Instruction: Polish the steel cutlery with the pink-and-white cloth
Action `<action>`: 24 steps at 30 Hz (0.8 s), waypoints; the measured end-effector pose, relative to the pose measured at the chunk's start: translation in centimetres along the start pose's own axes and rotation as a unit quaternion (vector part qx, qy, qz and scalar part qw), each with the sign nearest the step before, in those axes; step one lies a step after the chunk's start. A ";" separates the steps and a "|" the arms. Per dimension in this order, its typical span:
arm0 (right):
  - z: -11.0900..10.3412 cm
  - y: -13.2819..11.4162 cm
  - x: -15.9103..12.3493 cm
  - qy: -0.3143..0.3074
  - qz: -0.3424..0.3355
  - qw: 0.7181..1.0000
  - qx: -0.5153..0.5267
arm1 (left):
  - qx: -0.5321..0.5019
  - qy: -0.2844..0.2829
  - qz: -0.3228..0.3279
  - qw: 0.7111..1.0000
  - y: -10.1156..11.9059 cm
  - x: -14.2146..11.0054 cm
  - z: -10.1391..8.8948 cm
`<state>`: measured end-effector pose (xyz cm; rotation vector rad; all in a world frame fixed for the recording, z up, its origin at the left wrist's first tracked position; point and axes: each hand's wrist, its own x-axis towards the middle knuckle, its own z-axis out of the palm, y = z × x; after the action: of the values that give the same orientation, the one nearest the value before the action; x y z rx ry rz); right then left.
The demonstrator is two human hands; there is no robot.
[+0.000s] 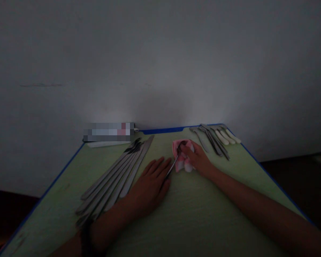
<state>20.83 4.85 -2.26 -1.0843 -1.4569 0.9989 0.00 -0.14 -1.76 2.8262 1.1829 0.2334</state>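
A pink and white cloth (179, 165) is bunched in my right hand (200, 159), with the fingers closed around it. Inside the cloth lies the rounded head of a metal spoon (173, 165), partly covered by cloth and fingers. The spoon's handle slants down toward my left hand (152, 182), passing between the thumb and the stretched index finger, which steady its end near the tabletop. Left of that hand, several long metal utensils (111, 175) lie fanned out side by side; their near ends are partly behind my left forearm.
At the back right of the green table (203, 214) lie several metal utensils (214, 141) and several with white handles (226, 136). A blurred-out box (109, 132) stands at the back left. A pale wall (160, 64) rises behind the table's blue edge (160, 131).
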 end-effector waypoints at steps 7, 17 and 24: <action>0.0 0.1 0.0 0.000 0.017 1.000 0.011 | -0.006 -0.006 -0.001 1.000 0.0 0.0 -0.1; 0.0 -0.1 0.1 0.007 0.015 1.000 -0.010 | -0.017 0.009 0.001 1.000 0.0 0.0 -0.1; 0.0 -0.3 0.1 0.001 -0.004 1.000 -0.031 | -0.010 0.006 0.001 1.000 0.1 0.0 -0.2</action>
<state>20.80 4.84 -1.96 -1.1219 -1.4986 0.9519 0.05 -0.22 -1.60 2.8136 1.1740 0.2622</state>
